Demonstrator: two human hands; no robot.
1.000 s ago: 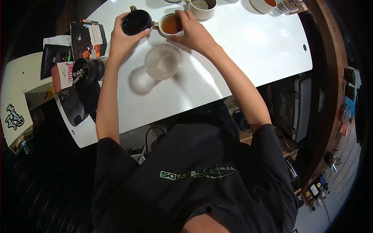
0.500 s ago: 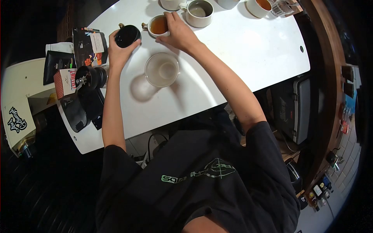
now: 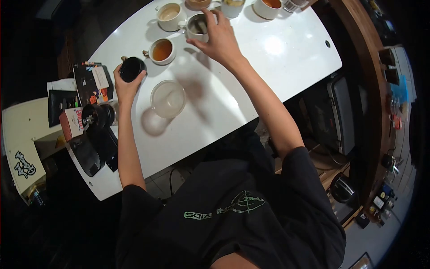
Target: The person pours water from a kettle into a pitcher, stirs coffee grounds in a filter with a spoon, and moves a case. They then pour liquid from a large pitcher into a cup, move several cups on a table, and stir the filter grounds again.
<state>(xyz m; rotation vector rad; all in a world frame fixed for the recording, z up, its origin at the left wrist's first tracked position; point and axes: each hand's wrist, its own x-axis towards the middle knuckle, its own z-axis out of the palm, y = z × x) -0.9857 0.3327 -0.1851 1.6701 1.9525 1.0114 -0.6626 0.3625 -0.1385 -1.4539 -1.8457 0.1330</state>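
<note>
My left hand is wrapped round a dark cup standing on the white table. To its right, a white cup of amber liquid sits untouched, its handle to the left. My right hand is closed about a white mug with a grey inside, thumb at the near side and fingers over the far rim. What the mug holds is hard to make out. Nearer to me, between my forearms, stands a translucent round vessel, apart from both hands.
A cream mug and a white cup of orange-brown liquid stand along the far side. At the left are a hand grinder, a dark printed box and a black tray-like object. The table's right edge borders a hard case.
My right hand has let go of the amber-liquid cup and moved right to the grey-inside mug. My left hand stays on the dark cup. The whole view has shifted with my head.
</note>
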